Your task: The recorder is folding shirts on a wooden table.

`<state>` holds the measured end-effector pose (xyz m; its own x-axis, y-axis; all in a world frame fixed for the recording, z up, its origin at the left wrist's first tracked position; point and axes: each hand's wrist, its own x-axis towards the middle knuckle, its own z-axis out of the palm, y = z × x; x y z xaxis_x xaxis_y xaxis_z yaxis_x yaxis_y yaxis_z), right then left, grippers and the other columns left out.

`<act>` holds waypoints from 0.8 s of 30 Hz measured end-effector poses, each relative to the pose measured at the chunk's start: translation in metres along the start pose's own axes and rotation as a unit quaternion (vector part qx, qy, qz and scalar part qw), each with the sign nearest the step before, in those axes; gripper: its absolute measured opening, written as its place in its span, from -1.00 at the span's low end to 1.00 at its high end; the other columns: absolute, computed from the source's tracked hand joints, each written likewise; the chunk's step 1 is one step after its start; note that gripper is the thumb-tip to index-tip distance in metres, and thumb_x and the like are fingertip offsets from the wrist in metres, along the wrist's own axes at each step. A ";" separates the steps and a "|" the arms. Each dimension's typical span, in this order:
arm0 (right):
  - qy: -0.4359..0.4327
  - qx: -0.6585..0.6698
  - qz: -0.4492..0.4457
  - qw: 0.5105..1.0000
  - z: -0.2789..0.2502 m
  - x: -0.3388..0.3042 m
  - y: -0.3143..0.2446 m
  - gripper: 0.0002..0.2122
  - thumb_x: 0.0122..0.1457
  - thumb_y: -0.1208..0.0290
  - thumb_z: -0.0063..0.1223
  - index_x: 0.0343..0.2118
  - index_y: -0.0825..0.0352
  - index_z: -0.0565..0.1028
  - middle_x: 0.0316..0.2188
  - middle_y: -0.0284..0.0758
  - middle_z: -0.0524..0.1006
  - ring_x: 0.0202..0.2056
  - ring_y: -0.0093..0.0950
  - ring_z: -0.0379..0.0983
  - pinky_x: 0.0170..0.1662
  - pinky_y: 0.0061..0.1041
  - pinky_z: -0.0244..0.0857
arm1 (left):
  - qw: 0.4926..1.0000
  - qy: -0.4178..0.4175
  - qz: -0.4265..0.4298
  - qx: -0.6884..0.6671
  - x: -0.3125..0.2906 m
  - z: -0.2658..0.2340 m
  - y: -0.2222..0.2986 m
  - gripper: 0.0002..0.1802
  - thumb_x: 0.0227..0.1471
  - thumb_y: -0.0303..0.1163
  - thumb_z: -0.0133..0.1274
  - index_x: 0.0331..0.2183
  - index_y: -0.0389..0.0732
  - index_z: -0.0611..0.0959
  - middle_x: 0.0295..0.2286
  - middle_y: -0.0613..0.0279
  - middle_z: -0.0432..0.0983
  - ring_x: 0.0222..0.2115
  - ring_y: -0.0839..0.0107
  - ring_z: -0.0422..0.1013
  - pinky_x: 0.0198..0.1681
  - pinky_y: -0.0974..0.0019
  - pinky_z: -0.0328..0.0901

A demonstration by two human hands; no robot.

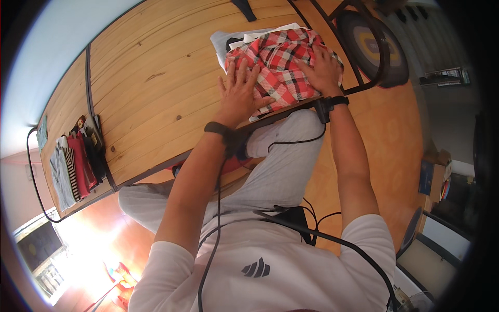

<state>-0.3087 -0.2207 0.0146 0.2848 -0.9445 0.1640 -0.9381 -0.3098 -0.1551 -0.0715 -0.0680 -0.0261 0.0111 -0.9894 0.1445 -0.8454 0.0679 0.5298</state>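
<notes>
A red, black and white plaid shirt lies folded on top of other folded garments at the near right edge of the wooden table. White and pale grey cloth shows from beneath it along its left and far sides. Flat on the plaid cloth's left part rests my left hand, its fingers spread. My right hand presses on the right part, fingers stretched out and apart. Neither hand grips the fabric. Black straps with small devices circle both wrists, and cables run from them.
The wooden table stretches far to the left. Several folded garments stand in a row at its left end. A dark strap-like item lies at the far edge. A black metal frame rises at the right. Black cables cross my lap.
</notes>
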 end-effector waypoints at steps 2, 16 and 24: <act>0.047 -0.096 -0.028 0.994 -0.001 -0.003 -0.002 -0.14 0.02 -0.30 0.11 0.26 0.25 0.28 0.24 -0.11 0.28 0.30 -0.02 0.04 0.29 0.03 -0.09 | 1.000 -0.019 -0.009 -0.006 0.000 0.000 0.002 0.04 -0.05 0.36 0.11 0.33 0.12 0.18 0.37 0.11 -0.16 0.38 -0.10 -0.31 0.21 -0.56 -0.18; -0.019 0.203 -0.009 0.979 -0.042 0.026 0.047 -0.15 0.04 -0.19 0.16 0.27 0.37 0.28 0.18 0.09 0.36 0.20 0.00 0.27 0.25 -0.18 0.11 | 0.996 0.077 0.011 -0.049 0.031 0.032 0.038 0.13 -0.22 0.38 0.21 0.30 0.08 0.23 0.35 0.01 -0.13 0.38 -0.01 -0.29 0.11 -0.68 -0.08; 0.001 0.162 -0.011 0.987 -0.033 0.028 0.093 -0.20 0.15 -0.15 0.05 0.32 0.35 0.21 0.24 0.07 0.29 0.26 0.00 0.19 0.30 -0.21 0.04 | 0.996 0.061 0.024 -0.056 0.021 0.017 0.073 -0.09 -0.08 0.16 0.22 0.23 -0.03 0.35 0.29 -0.01 0.04 0.33 -0.12 -0.13 0.16 -0.33 0.08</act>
<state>-0.3945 -0.2719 0.0367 0.3039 -0.9370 0.1722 -0.8194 -0.3492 -0.4546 -0.1415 -0.0865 0.0014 0.0433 -0.9624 0.2681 -0.7814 0.1346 0.6093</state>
